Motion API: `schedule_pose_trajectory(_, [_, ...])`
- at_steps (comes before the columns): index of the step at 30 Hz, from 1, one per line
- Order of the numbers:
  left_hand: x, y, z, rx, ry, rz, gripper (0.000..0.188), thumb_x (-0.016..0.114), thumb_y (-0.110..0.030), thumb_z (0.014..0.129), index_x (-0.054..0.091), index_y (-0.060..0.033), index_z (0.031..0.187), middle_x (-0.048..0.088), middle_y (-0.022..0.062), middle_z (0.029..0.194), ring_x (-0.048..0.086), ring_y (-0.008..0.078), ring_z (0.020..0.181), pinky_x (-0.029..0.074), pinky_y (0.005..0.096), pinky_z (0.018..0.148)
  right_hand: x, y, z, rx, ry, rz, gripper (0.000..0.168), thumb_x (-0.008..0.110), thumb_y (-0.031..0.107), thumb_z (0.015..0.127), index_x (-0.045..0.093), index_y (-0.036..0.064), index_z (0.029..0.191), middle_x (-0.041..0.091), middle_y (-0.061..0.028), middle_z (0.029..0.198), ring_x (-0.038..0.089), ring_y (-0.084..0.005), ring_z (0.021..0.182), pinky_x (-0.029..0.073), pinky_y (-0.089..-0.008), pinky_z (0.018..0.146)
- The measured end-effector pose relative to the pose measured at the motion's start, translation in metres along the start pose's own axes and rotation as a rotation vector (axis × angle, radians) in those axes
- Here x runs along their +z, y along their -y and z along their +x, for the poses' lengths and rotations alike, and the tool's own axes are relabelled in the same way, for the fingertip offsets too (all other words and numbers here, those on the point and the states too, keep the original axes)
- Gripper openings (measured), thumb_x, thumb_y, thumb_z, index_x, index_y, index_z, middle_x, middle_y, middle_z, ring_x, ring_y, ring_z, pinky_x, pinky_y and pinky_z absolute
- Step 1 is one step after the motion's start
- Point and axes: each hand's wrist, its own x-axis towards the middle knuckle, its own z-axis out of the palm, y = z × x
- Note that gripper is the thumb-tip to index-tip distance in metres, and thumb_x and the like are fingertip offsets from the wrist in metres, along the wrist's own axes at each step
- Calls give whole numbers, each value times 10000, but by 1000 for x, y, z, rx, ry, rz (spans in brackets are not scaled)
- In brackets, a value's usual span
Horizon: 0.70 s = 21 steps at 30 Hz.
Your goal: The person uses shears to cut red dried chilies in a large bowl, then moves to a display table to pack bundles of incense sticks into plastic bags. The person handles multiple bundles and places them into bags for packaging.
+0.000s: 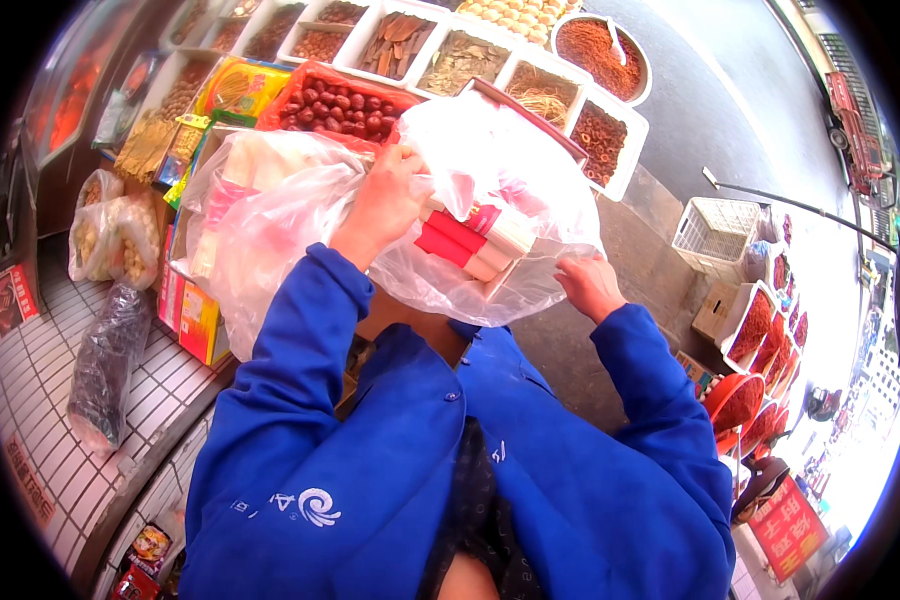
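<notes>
My left hand [394, 195] pinches the gathered edge of a clear plastic bag near the middle of the picture. My right hand [591, 283] holds the right rim of the same plastic bag [450, 296]. Inside lie several pale bundles [495, 244] with red paper bands, partly covered by the film. The bag rests on an open carton, whose dark red far edge [529, 120] shows. Left of my left hand, another clear plastic bag [292, 187] covers more pale bundles with pinkish bands. The fingertips of my left hand are partly hidden in the film.
Beyond the bags are a red-lined tray of dark red dates [337, 109], white trays of dried spices [461, 64] and a bowl of red flakes [600, 60]. A white plastic crate [716, 236] stands at right. A black-wrapped roll [112, 360] lies on tiles at left.
</notes>
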Motion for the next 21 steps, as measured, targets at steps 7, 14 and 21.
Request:
schedule_pose_trajectory(7, [66, -14, -16, -171, -7, -797, 435, 664, -60, 819, 526, -38, 1231, 537, 106, 1244, 559, 237, 1121, 450, 317, 947, 5, 22, 12, 582, -740, 352, 445, 736, 96, 721, 552, 33, 1121, 612, -90, 894, 596, -277, 839, 456, -379, 852])
schedule_pose_trajectory(14, [140, 5, -36, -187, 860, -232, 349, 627, -177, 830, 574, -16, 1136, 532, 171, 1221, 525, 336, 1079, 399, 409, 972, 34, 33, 62, 355, -171, 756, 589, 468, -51, 742, 491, 101, 1311, 634, -179, 1024, 617, -331, 943, 477, -387, 849])
schedule_pose_trajectory(21, [136, 31, -63, 104, 302, -317, 263, 673, -135, 771, 578, -29, 993, 530, 166, 947, 513, 365, 973, 407, 434, 845, 65, 12, 77, 283, 111, 353, 524, 486, 34, 757, 490, 71, 1279, 612, -208, 1106, 610, -385, 969, 485, -455, 818])
